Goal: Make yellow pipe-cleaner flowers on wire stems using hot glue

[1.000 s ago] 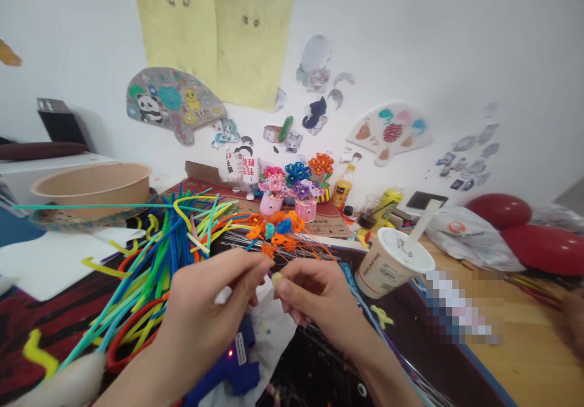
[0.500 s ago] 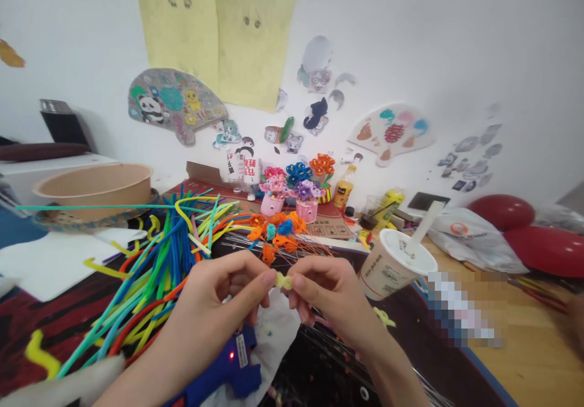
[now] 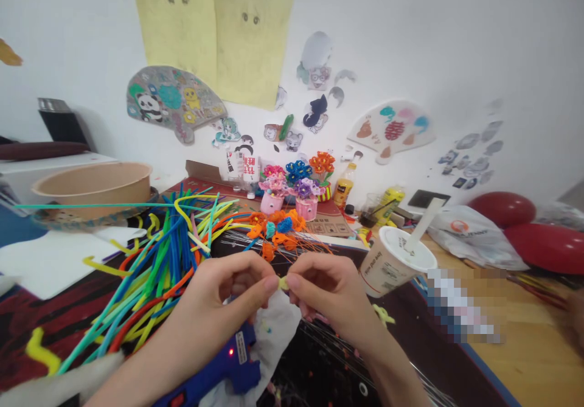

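Note:
Between my two hands is a small piece of pale yellow pipe cleaner (image 3: 283, 283), mostly hidden by the fingertips. My left hand (image 3: 235, 288) pinches its left end with thumb and forefinger. On the other end my right hand (image 3: 322, 288) has the same kind of pinch, and the thumbs nearly meet. Below my left wrist lies a blue hot glue gun (image 3: 244, 364) with a red light lit, partly on a crumpled white sheet (image 3: 280, 319). Another pale yellow twisted pipe cleaner piece (image 3: 383, 314) rests right of my right hand.
Many coloured pipe cleaners (image 3: 173, 255) spread at left, near a beige basin (image 3: 93, 182). Orange and blue pipe cleaner flowers (image 3: 283, 227) lie behind my hands, with potted ones (image 3: 306, 206) beyond. A lidded paper cup (image 3: 392, 264) with a straw stands close on the right.
My fingertips have closed in on the yellow pipe cleaner piece, so less of it shows between them. Both hands stay in nearly the same place.

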Tool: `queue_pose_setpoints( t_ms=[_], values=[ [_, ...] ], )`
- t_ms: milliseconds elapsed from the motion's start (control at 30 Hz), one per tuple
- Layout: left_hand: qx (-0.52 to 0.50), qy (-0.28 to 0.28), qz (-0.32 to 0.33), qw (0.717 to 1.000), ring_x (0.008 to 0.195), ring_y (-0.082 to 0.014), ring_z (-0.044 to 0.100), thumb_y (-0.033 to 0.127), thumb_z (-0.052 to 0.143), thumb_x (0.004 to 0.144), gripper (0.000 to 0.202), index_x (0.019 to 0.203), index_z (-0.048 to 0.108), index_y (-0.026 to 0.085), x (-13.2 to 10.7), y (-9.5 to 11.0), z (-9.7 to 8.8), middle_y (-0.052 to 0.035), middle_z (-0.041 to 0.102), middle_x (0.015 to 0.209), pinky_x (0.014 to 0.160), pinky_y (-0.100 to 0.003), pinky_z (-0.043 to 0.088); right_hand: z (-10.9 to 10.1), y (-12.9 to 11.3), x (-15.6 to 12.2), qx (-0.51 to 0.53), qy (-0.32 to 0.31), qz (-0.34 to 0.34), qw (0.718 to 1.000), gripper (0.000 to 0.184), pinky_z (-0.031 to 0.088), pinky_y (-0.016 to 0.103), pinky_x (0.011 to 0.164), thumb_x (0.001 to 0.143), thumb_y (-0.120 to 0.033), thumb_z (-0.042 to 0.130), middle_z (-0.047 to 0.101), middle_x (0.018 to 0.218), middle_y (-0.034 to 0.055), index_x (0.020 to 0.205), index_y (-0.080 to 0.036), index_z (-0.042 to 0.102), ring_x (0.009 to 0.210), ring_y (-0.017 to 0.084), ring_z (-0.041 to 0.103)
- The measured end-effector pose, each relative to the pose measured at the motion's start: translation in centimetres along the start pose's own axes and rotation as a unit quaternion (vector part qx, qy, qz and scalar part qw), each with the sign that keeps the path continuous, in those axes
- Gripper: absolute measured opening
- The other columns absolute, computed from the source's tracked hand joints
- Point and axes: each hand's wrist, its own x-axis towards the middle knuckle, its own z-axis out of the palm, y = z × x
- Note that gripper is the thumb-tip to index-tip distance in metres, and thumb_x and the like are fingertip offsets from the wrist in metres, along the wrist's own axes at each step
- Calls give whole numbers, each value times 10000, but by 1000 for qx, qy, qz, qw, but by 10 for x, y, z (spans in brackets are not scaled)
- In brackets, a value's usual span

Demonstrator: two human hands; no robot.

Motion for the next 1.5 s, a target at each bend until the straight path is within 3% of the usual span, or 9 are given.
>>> queue_pose_setpoints(
  t_ms=[200, 367, 567, 800, 1067, 1200, 1400, 1500],
  values=[
    [19, 88, 38, 995, 391, -49, 457, 309, 650, 836, 231, 632, 626, 203, -3, 0, 7, 88, 506, 479, 392, -122, 378, 11, 6, 0, -41, 58, -62, 996, 181, 402, 138, 412, 827, -262, 694, 598, 553, -44, 674, -174, 656, 424, 43, 478],
    [46, 126, 38, 990, 392, -54, 502, 301, 637, 834, 199, 661, 639, 204, -4, -1, 13, 74, 569, 511, 361, -127, 350, 19, 10, 1, -48, 98, -81, 991, 199, 389, 148, 387, 834, -283, 671, 599, 553, -32, 669, -175, 642, 416, 55, 488],
    [69, 103, 29, 992, 440, -83, 531, 405, 532, 901, 339, 646, 621, 200, -2, -4, 6, 46, 583, 541, 417, -155, 417, 18, 6, 2, -64, 107, -81, 989, 191, 400, 154, 396, 832, -283, 665, 592, 550, -34, 677, -174, 640, 425, 60, 489],
    [46, 71, 40, 996, 489, -83, 552, 333, 636, 849, 191, 716, 672, 201, 0, 1, 6, 50, 606, 575, 452, -145, 439, 15, 3, 1, -78, 109, -91, 987, 167, 413, 161, 414, 828, -274, 671, 584, 559, -33, 689, -181, 663, 454, 70, 490],
    [36, 131, 53, 989, 450, -76, 540, 330, 615, 866, 233, 676, 625, 195, -4, -5, 14, 49, 599, 563, 408, -145, 412, 28, 12, 0, -46, 141, -91, 985, 237, 422, 187, 429, 849, -332, 662, 604, 552, -19, 670, -180, 630, 442, 83, 518],
    [54, 105, 43, 992, 459, -79, 552, 350, 610, 880, 251, 683, 631, 196, -4, -6, 10, 50, 605, 569, 433, -151, 433, 27, 12, 1, -40, 138, -90, 985, 230, 426, 184, 441, 845, -325, 665, 608, 565, -21, 673, -177, 628, 451, 80, 523],
    [105, 108, 124, 981, 550, -101, 615, 240, 689, 810, 26, 825, 708, 233, -1, 0, 0, 47, 692, 647, 541, -160, 495, 16, 7, 1, -32, 107, -86, 990, 168, 422, 178, 456, 837, -269, 652, 597, 580, -33, 694, -182, 644, 468, 73, 498],
    [139, 109, 155, 972, 572, -101, 641, 224, 704, 803, 44, 824, 730, 253, -3, 2, -2, 48, 730, 683, 558, -153, 493, 14, 6, 0, -36, 91, -84, 992, 184, 413, 190, 462, 848, -287, 651, 597, 595, -28, 696, -184, 645, 487, 81, 490]
  ],
)
